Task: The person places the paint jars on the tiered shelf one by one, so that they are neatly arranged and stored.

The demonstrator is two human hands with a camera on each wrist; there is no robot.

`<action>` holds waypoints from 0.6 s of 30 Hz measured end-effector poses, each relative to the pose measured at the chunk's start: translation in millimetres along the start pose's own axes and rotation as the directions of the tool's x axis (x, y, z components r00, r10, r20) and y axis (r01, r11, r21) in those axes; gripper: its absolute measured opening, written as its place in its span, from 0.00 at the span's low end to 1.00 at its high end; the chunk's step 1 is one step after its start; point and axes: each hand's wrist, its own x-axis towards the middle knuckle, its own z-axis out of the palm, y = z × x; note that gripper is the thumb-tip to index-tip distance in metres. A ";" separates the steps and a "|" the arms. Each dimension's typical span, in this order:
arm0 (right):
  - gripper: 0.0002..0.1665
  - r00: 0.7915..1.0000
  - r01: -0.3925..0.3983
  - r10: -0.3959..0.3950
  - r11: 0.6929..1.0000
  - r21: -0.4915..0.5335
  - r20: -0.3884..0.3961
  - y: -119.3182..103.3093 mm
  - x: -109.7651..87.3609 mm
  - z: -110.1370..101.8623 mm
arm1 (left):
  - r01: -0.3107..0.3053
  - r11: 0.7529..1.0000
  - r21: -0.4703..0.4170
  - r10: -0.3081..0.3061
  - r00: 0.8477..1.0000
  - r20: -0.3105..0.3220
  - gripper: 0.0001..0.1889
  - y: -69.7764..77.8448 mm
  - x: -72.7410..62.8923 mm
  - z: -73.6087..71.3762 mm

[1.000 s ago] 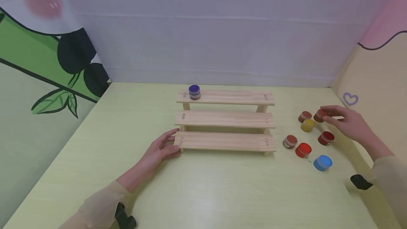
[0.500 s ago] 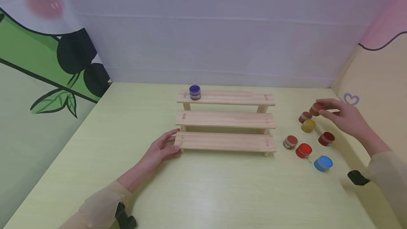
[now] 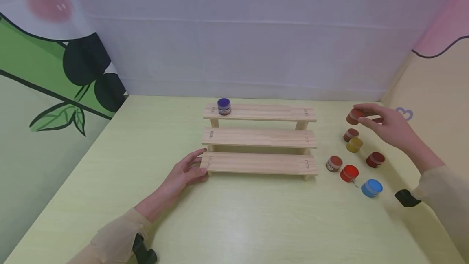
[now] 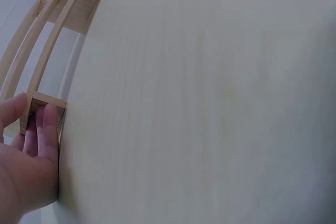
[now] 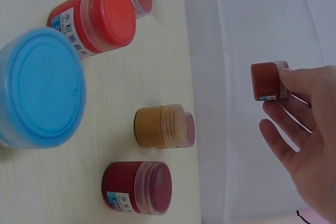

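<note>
My right hand (image 3: 390, 127) pinches a reddish-brown paint jar (image 3: 353, 116) by its lid between thumb and fingers, held above the table, as the right wrist view confirms. At the left end of a three-step wooden rack (image 3: 259, 163), my left hand (image 3: 185, 174) grips the lowest step; in the left wrist view the thumb lies on one side of the board and the fingers (image 4: 50, 129) reach under it. A purple paint jar (image 3: 224, 106) stands on the top step's left end.
Right of the rack, several paint jars stand on the table (image 3: 256, 219): brown (image 3: 351, 135), yellow (image 3: 354, 145), dark red (image 3: 375, 159), another brown one (image 3: 334, 163), bright red (image 3: 349, 173) and blue (image 3: 371, 188). A pale cloth wall (image 3: 256, 60) closes the back.
My right hand has lifted the reddish-brown jar off the table and carried it back and to the left. The left hand and the rack have stayed put.
</note>
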 end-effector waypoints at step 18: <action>0.26 0.994 0.096 -0.095 0.995 0.016 -0.046 -62.0 16.2 9.9 | 0.002 1.000 0.008 -0.002 1.000 -0.003 0.35 0.5 -0.7 0.1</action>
